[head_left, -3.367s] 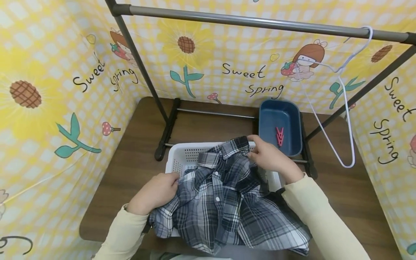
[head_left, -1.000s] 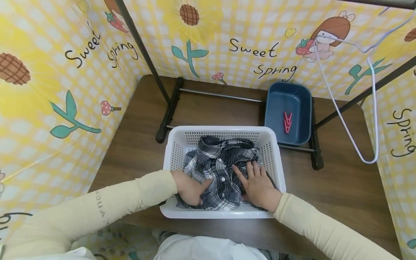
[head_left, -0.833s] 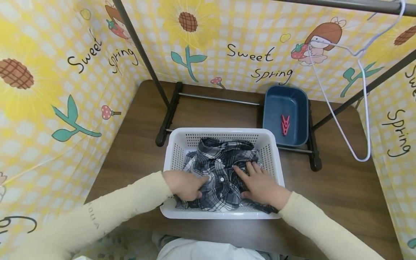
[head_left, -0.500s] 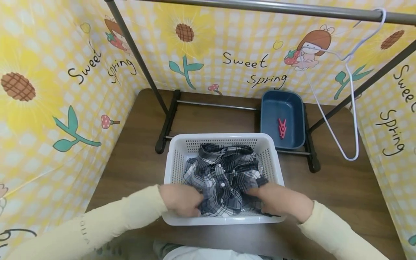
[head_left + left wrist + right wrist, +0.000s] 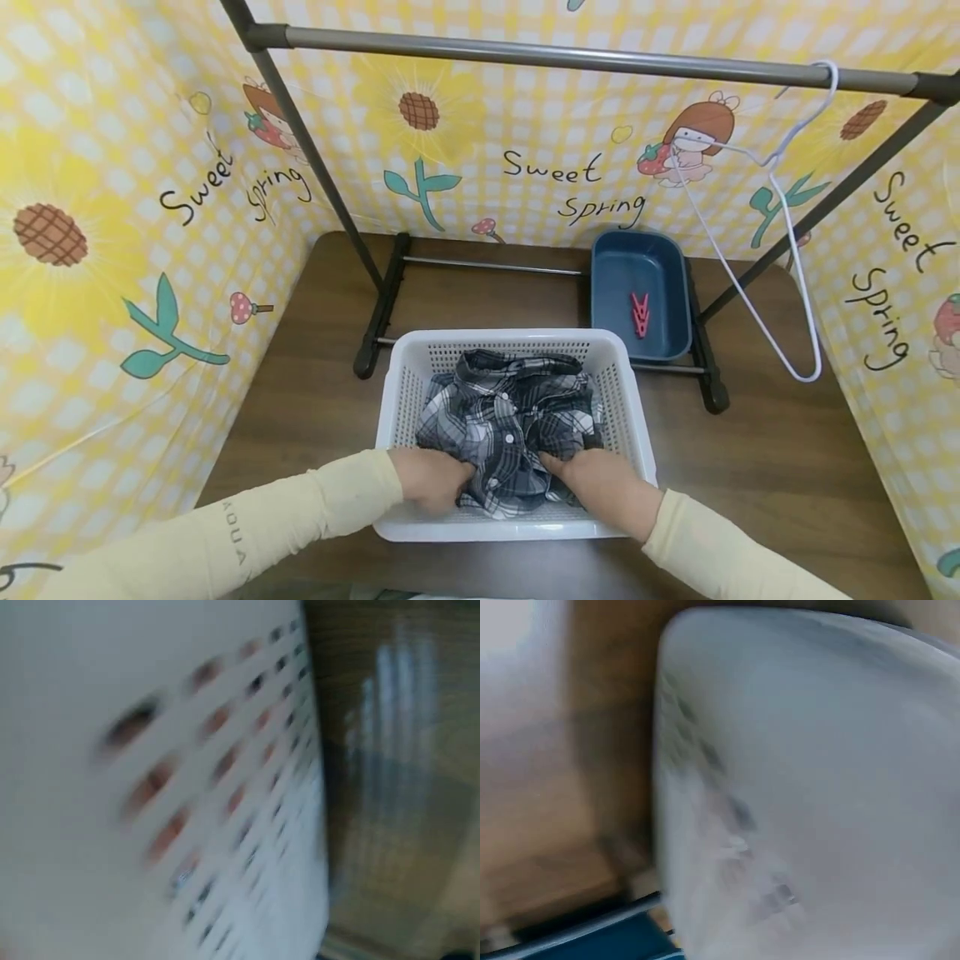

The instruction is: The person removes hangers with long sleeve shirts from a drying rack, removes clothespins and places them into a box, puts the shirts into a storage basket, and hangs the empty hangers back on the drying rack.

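A black, grey and white plaid shirt lies bunched in a white perforated basket, its collar toward the far side and its buttons facing up. My left hand reaches into the near left of the basket and touches the shirt's left side. On the near right, my right hand touches the shirt with its index finger toward the middle. The other fingertips of both hands are hidden. Both wrist views are blurred, filled mostly by the basket wall; skin shows through its holes on the left.
Behind the basket stands a dark metal rack with a white hanger on its bar at the right. A blue bin behind the right corner holds a pink clothespin. Everything stands on a brown wooden table.
The shirt, earlier held spread over the basket, now lies inside it. My hands pressed flat on it, then shifted to its near left and right sides. The head view has tilted up again.
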A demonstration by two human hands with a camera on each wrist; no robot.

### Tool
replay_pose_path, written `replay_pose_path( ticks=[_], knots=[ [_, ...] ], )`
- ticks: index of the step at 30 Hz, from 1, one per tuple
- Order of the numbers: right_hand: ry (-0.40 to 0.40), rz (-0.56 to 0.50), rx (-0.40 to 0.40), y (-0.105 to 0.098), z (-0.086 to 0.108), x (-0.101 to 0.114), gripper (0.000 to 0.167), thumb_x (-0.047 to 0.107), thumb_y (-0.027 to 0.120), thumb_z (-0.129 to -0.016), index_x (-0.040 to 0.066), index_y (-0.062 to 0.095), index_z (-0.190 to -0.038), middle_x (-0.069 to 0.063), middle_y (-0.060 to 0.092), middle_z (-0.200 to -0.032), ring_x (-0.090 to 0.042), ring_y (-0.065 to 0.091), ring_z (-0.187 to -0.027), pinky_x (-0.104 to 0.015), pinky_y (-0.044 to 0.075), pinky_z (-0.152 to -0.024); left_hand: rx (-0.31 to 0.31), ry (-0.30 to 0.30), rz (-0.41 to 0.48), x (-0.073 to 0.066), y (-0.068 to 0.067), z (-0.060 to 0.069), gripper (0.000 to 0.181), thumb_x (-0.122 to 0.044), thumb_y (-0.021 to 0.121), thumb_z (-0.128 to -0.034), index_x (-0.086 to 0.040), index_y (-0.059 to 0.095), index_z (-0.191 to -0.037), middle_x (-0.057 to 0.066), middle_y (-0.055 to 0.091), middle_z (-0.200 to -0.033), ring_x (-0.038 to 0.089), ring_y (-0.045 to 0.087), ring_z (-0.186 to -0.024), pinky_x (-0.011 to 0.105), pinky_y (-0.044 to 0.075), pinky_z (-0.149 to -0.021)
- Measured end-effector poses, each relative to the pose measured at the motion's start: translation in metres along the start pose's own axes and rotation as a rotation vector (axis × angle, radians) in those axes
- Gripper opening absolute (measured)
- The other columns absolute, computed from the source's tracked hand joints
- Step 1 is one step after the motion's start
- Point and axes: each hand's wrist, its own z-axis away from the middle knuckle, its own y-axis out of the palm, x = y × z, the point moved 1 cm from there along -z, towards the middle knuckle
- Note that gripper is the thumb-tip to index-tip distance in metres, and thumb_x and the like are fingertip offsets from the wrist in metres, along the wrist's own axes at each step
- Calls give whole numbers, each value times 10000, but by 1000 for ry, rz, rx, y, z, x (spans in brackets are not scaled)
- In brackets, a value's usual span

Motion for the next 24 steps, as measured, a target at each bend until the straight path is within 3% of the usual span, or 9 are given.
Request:
replay_pose_path(
  ticks=[4, 7, 11, 18, 24],
  knots=[
    [39, 47, -138, 10, 0, 4, 441, 13, 724, -834, 135, 711, -1258, -43, 549, -596, -236, 577, -523, -392, 499, -463, -186, 32, -14, 11, 7, -4, 449, -150, 610, -939, -110, 586, -1386, 96, 679, -1241, 280, 618, -1191, 514, 456, -1010],
    [69, 35, -166, 15, 1, 4, 457, 24, 755, -798, 124, 715, -1243, -39, 551, -600, -243, 577, -528, -397, 493, -460, -290, 82, -47, 19, 9, -7, 282, -170, 613, -953, -127, 648, -1229, 60, 715, -1056, 261, 673, -1043, 546, 496, -928],
    [86, -19, -163, 18, -2, -1, 533, 70, 820, -726, 114, 710, -1246, -56, 606, -649, -272, 621, -587, -427, 517, -519, -357, 120, -50, 28, 11, -13, 127, -181, 611, -962, -165, 651, -1082, 2, 681, -890, 209, 676, -887, 488, 537, -849],
    [167, -133, -168, 15, -18, -14, 544, 92, 846, -745, 147, 709, -1269, -58, 692, -753, -256, 665, -687, -433, 541, -615, -431, 43, 46, 36, 12, -16, 277, -184, 628, -956, -102, 683, -1215, 46, 725, -1058, 272, 684, -1031, 485, 524, -908],
    [181, -151, -197, 11, -19, -14, 533, 67, 827, -739, 135, 715, -1256, -93, 711, -800, -274, 673, -712, -445, 548, -647, -525, 53, 75, 39, 11, -21, 131, -186, 619, -966, -128, 712, -1038, -3, 694, -880, 217, 667, -802, 470, 545, -763]
  ],
)
